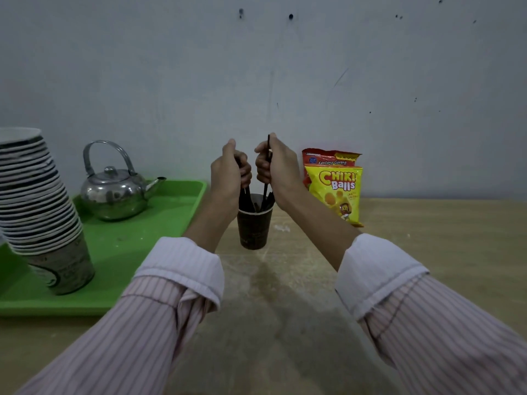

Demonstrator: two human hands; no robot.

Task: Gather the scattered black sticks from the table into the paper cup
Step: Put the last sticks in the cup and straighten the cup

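Both fists over dark brown paper cup (253, 228) at centre table: left hand (229, 173) and right hand (275, 166) each clamped on thin black sticks (268, 178), tips lowered inside for dropping. Stick count unclear, perhaps several per hand. None visible loose on wooden table (413, 238).

Both hands hold black sticks over a dark paper cup on a wooden table.

The left hand (229, 173) and right hand (275, 166) are each closed around black sticks (247, 196) whose lower ends stand inside the paper cup (253, 229). To the left, a green tray (159, 223) carries a steel kettle (117, 192) and a leaning stack of paper cups (37, 201). Right of the cup, a yellow Chiki Balls snack bag (336, 192) stands against the wall in front of a red one (328, 158). Striped sleeves (405, 280) are rolled back.
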